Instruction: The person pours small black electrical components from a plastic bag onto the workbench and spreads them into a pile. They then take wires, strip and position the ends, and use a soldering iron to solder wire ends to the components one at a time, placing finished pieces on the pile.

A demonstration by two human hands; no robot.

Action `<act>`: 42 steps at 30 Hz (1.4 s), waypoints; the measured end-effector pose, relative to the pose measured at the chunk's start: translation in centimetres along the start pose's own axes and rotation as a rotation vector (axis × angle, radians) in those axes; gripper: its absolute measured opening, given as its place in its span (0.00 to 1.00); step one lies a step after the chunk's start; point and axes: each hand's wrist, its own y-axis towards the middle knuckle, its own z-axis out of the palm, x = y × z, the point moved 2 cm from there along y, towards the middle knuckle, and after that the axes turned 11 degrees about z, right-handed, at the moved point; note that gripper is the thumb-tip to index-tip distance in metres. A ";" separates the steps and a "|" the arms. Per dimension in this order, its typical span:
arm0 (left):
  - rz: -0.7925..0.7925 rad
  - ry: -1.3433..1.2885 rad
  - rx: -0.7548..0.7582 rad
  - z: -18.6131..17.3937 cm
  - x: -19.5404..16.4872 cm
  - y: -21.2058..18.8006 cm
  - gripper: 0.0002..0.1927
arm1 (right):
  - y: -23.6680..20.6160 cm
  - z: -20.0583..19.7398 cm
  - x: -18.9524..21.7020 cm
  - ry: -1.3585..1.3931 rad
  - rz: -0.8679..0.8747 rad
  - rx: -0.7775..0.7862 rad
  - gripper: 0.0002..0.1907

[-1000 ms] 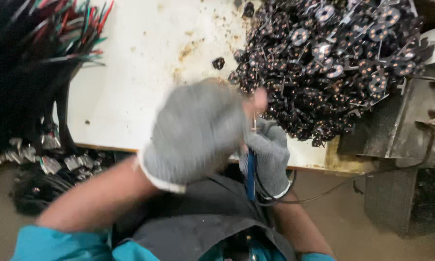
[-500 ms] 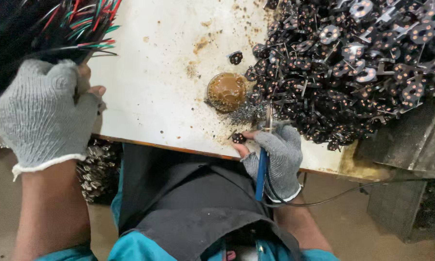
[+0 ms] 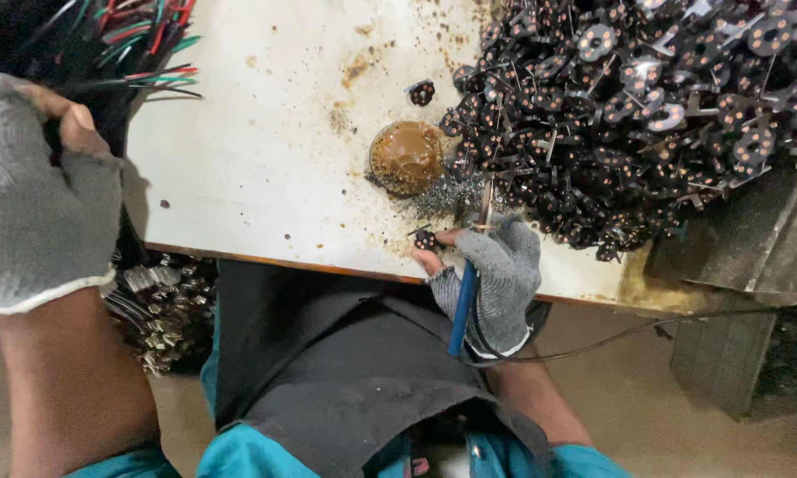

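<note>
My left hand, in a grey knit glove with bare fingertips, is at the far left, closed on a bundle of black, red and green wires. My right hand, gloved the same way, grips a blue-handled soldering iron at the table's near edge; its tip points up toward a pad of steel wool. A small black round part sits at that hand's fingertips. A brown lump of rosin lies just above.
A stained white table top carries a big heap of small black round boards with copper dots at the right. More metal-tipped wires hang below the table's left edge. A cable runs right from the iron.
My left hand swung from in front of me out to the wire bundle at the left and took hold of it. The right hand stayed at the table edge with the iron.
</note>
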 end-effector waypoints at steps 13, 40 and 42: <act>0.035 -0.044 -0.002 0.8 0.0 1.8 0.09 | -0.5 0.2 -0.8 -0.026 -0.039 -0.006 0.17; 0.129 -1.395 0.398 -1.7 -18.3 2.0 0.12 | -3.4 -2.1 -1.9 0.591 0.300 0.322 0.11; 0.143 -1.377 0.373 -1.7 -18.2 1.9 0.12 | -3.4 -2.4 -2.0 0.605 0.296 0.305 0.08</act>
